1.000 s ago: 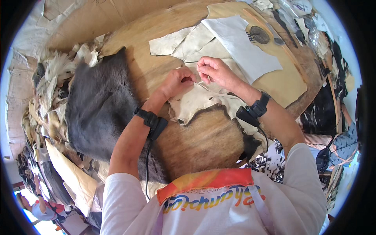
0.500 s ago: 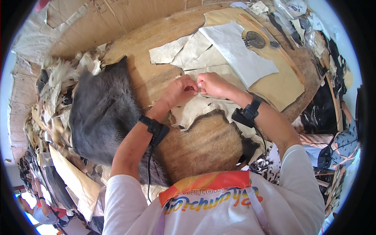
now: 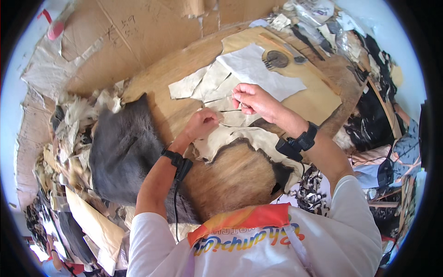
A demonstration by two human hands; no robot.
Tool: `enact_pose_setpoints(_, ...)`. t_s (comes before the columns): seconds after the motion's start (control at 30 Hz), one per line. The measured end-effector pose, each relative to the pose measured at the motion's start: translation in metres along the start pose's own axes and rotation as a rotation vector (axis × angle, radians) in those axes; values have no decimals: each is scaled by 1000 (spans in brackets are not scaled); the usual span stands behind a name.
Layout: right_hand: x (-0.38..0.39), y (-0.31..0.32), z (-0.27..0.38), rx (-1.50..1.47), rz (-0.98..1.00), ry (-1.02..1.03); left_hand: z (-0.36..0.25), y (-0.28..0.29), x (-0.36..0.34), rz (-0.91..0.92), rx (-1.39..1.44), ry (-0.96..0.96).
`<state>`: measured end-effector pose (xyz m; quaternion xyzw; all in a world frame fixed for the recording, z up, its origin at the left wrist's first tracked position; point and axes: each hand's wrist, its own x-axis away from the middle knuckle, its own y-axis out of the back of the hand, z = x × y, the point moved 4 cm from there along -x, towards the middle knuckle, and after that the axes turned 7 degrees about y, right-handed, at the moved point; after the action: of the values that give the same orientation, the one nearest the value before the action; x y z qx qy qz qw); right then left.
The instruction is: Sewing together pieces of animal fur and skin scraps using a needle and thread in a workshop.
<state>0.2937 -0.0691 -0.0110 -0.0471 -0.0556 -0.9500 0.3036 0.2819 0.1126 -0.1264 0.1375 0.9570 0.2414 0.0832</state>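
Note:
My right hand [image 3: 254,99] is raised over the pale hide pieces [image 3: 194,84], its thumb and fingers pinched together. Whatever sits between those fingertips is too small to make out. Lower and to the left, my left hand [image 3: 203,123] is closed at the edge of a cream-coloured hide [image 3: 237,135] whose lower rim shows dark fur. A faint thin line, perhaps thread, shows by the left fingertips. The two hands are apart. Left of them lies a dark grey fur pelt [image 3: 124,152].
White paper [image 3: 258,69] lies on a tan sheet [image 3: 318,94], beside a dark round disc [image 3: 277,59] and a wooden strip [image 3: 318,76]. Fur scraps [image 3: 76,120] are heaped at left. Cardboard [image 3: 152,41] stands behind the wooden board [image 3: 152,83]. Black-and-white clippings [image 3: 314,194] lie at right.
My hands, together before, have separated: the right rose away to the right, the left shifted lower and left. The whole view has tilted, showing more of the cardboard.

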Motion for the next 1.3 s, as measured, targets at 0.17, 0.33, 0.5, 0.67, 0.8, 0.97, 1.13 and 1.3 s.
enact_pose_setpoints(0.17, 39, 1, 21, -284, -10, 127, -20, 13, 13, 57, -215, -99)
enact_pose_setpoints(0.33, 77, 3, 28, -322, -33, 161, -60, -4, 30, -33, -555, -231)
enact_pose_setpoints(0.5, 112, 5, 24, -326, -104, 151, -24, -30, 35, -74, -692, -261)
enact_pose_setpoints(0.67, 142, 13, 38, -413, -222, 263, -12, -27, 26, 217, -1159, -444)
enact_pose_setpoints(0.8, 177, 21, 55, -311, -222, 348, -130, -23, 39, -102, -486, -180)
enact_pose_setpoints(0.97, 227, 46, 54, -158, -276, 534, -268, -78, 68, 91, 344, -4)
enact_pose_setpoints(1.13, 289, 85, 43, -239, -247, 634, -317, -179, 69, 128, 579, -49)
enact_pose_setpoints(1.3, 354, 144, 24, -232, -255, 623, -348, -273, 52, 143, 700, -48)
